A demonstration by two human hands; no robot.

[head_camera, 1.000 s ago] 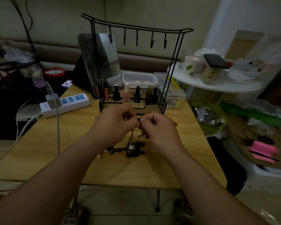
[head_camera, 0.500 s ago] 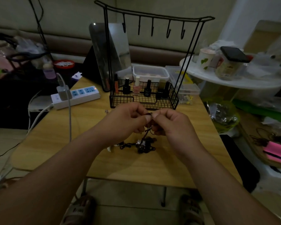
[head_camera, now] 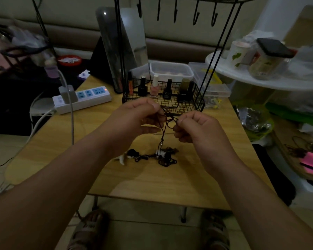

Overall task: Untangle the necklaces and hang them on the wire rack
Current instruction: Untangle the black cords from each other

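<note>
A: Surface status?
B: The wooden table is carrying the wire rack. Just in front of the rack, the left hand and the right hand are each pinching a dark cord and are now drawing apart.
A: Consequence?
B: A loop is opening. The tangle is still lying in front of the rack, and the hooks are bare.

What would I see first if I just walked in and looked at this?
First, the two hands in the middle: the left hand and the right hand pinch a dark cord between them, above the wooden table. Below them a tangle of necklaces lies on the table. Behind stands the black wire rack, its hooks bare, with nail polish bottles in its basket.
</note>
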